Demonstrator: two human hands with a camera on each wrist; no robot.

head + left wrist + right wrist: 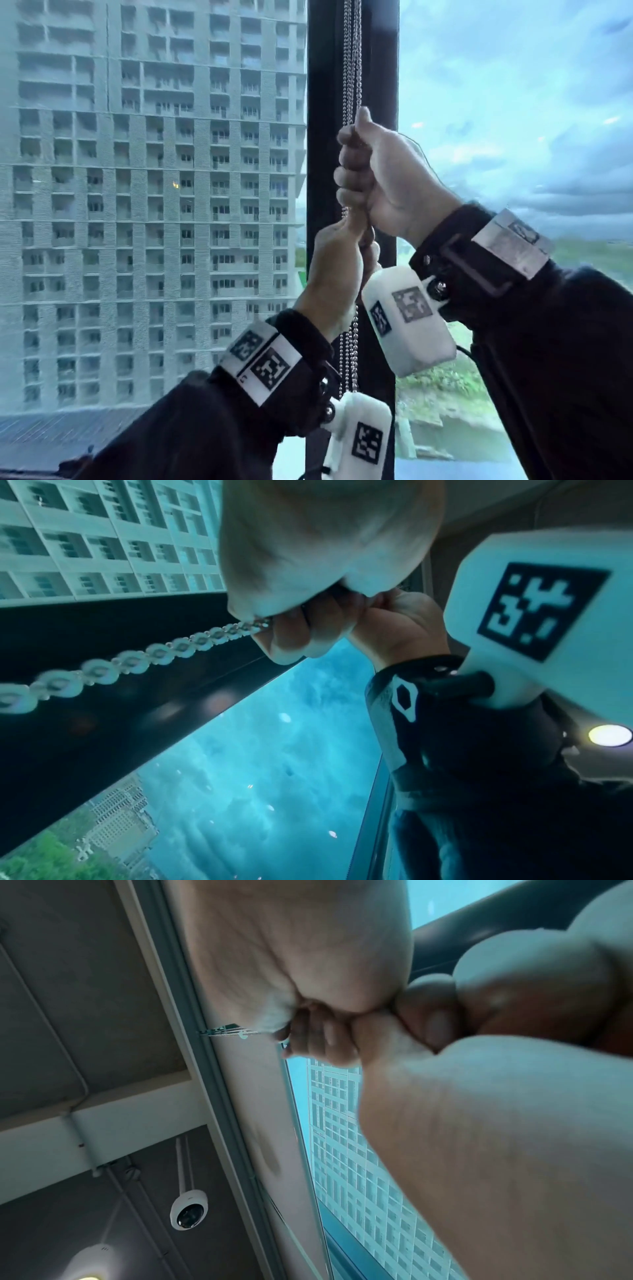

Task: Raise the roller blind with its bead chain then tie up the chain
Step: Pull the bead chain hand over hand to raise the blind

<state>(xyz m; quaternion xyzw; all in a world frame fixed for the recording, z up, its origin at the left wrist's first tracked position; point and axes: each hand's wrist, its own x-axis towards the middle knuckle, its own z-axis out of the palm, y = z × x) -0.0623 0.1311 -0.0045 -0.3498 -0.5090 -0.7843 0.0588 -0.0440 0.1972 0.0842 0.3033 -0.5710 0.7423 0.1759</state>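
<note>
Centrally, dark window mullion (318, 102) runs 12 to 6 o'clock, bead chain (352, 61) hanging against it. Right hand (373, 174) fisted round chain strands (thumb on top). Left hand (337, 270) at its 7 o'clock, touching, fingers pinching chain just beneath fist.

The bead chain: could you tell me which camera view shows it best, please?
The head view: the bead chain hangs down the dark frame, gripped by the right hand above the left hand. The left wrist view gives a blurred close stretch; the right wrist view, a glimpse.
</note>
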